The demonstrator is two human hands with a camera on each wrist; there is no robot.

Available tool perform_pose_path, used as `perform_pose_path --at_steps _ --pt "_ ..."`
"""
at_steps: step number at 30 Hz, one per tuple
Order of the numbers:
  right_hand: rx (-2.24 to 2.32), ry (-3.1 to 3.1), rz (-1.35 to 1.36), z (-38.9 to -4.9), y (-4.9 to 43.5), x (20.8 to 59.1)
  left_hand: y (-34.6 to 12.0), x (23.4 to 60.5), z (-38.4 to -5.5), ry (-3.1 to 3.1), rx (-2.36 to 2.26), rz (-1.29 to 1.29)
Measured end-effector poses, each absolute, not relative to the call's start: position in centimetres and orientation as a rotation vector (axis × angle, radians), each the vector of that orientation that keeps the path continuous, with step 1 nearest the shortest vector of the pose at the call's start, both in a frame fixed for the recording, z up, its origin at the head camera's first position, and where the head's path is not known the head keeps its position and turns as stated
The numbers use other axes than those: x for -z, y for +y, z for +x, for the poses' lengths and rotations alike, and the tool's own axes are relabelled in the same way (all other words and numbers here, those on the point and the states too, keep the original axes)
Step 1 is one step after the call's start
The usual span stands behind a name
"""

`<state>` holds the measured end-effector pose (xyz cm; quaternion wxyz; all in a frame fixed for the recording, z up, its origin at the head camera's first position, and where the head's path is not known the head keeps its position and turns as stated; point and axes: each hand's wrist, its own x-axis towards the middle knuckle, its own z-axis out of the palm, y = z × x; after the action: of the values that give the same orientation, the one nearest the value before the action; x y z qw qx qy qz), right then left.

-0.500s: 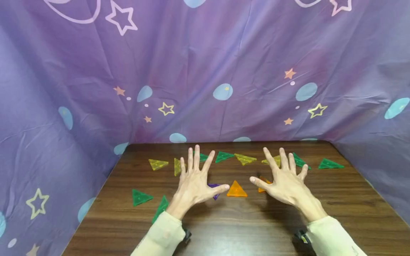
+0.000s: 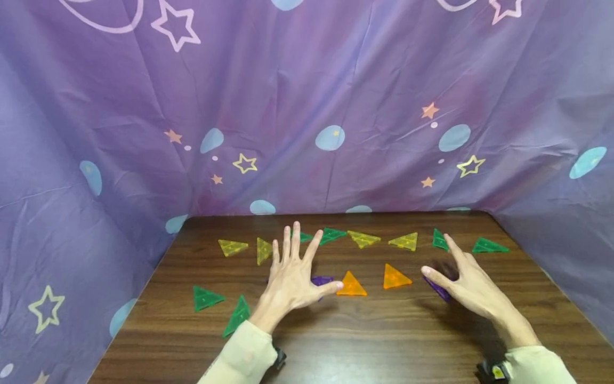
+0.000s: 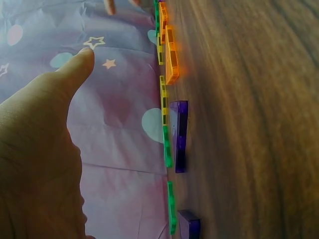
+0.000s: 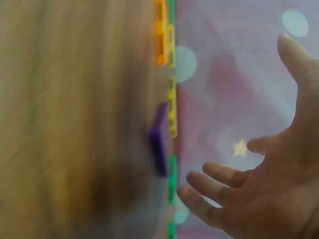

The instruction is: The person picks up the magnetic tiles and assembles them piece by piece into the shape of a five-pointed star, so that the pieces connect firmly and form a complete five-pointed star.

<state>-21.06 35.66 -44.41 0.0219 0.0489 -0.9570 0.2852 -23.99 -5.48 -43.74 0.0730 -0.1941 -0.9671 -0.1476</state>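
Observation:
My left hand is held above the table with its fingers spread and nothing in its grasp. A purple translucent triangle tile lies partly hidden behind its thumb; the left wrist view shows two purple tiles near this hand. Close to the thumb is an orange triangle tile. Over on the right, my right hand hovers with extended fingers, holding nothing. Below its thumb lies another purple tile, partly covered. In the right wrist view a purple tile stands apart from the fingers.
A second orange tile lies between the hands. Along the back run several yellow tiles and green tiles. Two green tiles lie at left on the wooden table. A purple star-patterned cloth hangs behind and at the sides.
My right hand has moved right and turned, uncovering the second orange tile and a yellow tile at the back. The left hand has hardly moved.

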Motion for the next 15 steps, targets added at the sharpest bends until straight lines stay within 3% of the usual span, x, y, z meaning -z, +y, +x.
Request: perform_pose_path --at_steps 15 --pt "-1.037 -2.931 0.326 -21.0 39.0 48.1 -3.9 43.8 -24.3 -2.892 0.464 -0.639"
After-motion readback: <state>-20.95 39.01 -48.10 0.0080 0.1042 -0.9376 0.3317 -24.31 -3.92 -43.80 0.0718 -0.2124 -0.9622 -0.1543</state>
